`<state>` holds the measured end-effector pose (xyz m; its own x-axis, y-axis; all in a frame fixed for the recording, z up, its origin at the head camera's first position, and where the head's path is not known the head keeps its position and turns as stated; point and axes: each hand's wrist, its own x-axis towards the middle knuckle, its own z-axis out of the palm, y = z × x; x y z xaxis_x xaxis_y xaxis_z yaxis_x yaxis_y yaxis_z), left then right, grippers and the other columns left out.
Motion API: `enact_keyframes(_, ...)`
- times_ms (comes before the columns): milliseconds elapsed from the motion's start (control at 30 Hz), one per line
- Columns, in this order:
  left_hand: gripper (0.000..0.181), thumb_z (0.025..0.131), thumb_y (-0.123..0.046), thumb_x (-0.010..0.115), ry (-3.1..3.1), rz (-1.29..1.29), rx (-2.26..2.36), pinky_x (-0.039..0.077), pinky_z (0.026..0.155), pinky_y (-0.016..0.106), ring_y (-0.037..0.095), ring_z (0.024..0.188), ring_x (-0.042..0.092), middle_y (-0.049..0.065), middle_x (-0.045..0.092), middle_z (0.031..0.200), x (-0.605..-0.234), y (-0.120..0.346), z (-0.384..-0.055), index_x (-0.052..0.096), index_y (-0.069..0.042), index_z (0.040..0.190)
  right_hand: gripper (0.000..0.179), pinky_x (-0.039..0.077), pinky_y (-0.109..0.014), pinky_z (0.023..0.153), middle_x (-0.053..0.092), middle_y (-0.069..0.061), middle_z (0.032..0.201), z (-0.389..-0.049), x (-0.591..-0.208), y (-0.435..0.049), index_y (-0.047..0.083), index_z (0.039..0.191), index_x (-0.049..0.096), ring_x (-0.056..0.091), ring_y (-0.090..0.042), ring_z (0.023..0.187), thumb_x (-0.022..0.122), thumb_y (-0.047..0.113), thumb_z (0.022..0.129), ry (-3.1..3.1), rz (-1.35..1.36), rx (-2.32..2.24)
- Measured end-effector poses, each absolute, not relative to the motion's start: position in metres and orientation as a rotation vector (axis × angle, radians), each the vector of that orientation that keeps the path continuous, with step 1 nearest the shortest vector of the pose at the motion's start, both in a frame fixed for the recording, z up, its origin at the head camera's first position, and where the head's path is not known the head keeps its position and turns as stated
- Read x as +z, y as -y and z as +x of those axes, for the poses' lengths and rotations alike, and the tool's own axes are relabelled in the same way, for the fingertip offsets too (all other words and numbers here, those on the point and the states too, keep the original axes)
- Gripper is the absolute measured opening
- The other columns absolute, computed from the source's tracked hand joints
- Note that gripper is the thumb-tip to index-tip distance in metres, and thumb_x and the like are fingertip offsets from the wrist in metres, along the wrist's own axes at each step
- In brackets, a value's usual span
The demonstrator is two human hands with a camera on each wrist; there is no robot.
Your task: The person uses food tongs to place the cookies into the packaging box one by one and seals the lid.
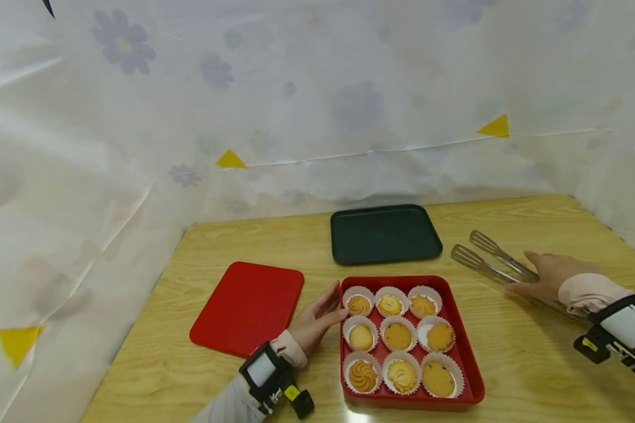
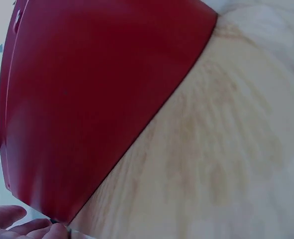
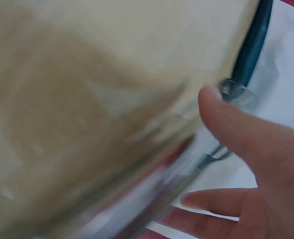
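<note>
A red square box (image 1: 465, 352) holds several cookies (image 1: 398, 336) in white paper cups. At its left side is my left hand (image 1: 317, 320), thumb over the rim and fingers extended along the wall. In the left wrist view, the fingertips (image 2: 7, 216) lie by a corner of the red wall (image 2: 102, 99). Over metal tongs (image 1: 500, 264) with slotted heads lies my right hand (image 1: 558, 276), thumb and fingers spread to either side of the spread arms. The right wrist view shows the thumb (image 3: 236, 122) well apart from the fingers; the tongs are blurred.
Behind the box lies a dark green tray (image 1: 386, 235). A flat red square panel (image 1: 249, 305) with rounded corners rests left of the box. The wooden table (image 1: 307, 247) is bordered by patterned white sheeting (image 1: 307, 88) at the back and sides.
</note>
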<state>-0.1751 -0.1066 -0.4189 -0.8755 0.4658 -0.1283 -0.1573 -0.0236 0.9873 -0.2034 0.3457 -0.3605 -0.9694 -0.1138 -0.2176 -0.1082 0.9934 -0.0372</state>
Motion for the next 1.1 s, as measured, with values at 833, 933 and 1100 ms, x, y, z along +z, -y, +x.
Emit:
enact_keyframes(833, 0.075, 0.103, -0.022, 0.042, -2.323, -0.303, 1.761, 0.004, 0.119, 0.053, 0.039, 0.148, -0.002, 0.023, -0.008, 0.160, -0.377, 0.304, -0.151, -0.012, -0.005, 0.153, 0.062, 0.031, -0.045, 0.114, 0.040, -0.018, 0.150, -0.275, -0.291, -0.062, 0.001, 0.148, 0.036, 0.038, -0.032, 0.138, 0.045, 0.041, 0.101, -2.503, -0.925, -0.414)
enact_keyframes(933, 0.073, 0.104, -0.021, 0.039, -2.267, -0.316, 1.780, 0.004, 0.119, 0.052, 0.040, 0.147, -0.004, 0.025, -0.010, 0.159, -0.384, 0.305, -0.147, -0.013, -0.004, 0.152, 0.064, 0.032, -0.042, 0.114, 0.040, -0.015, 0.151, -0.282, -0.295, -0.032, 0.003, 0.149, 0.035, 0.038, -0.029, 0.139, 0.042, 0.044, 0.101, -2.405, -0.895, -0.298)
enact_keyframes(1100, 0.071, 0.103, -0.017, 0.039, -2.257, -0.292, 1.784, 0.007, 0.118, 0.055, 0.041, 0.147, -0.002, 0.027, -0.007, 0.159, -0.391, 0.301, -0.145, -0.010, -0.001, 0.152, 0.064, 0.047, -0.027, 0.090, 0.055, -0.005, 0.136, -0.286, -0.308, 0.004, 0.009, 0.142, 0.048, 0.061, -0.016, 0.105, 0.041, 0.055, 0.098, -2.356, -0.793, -0.025)
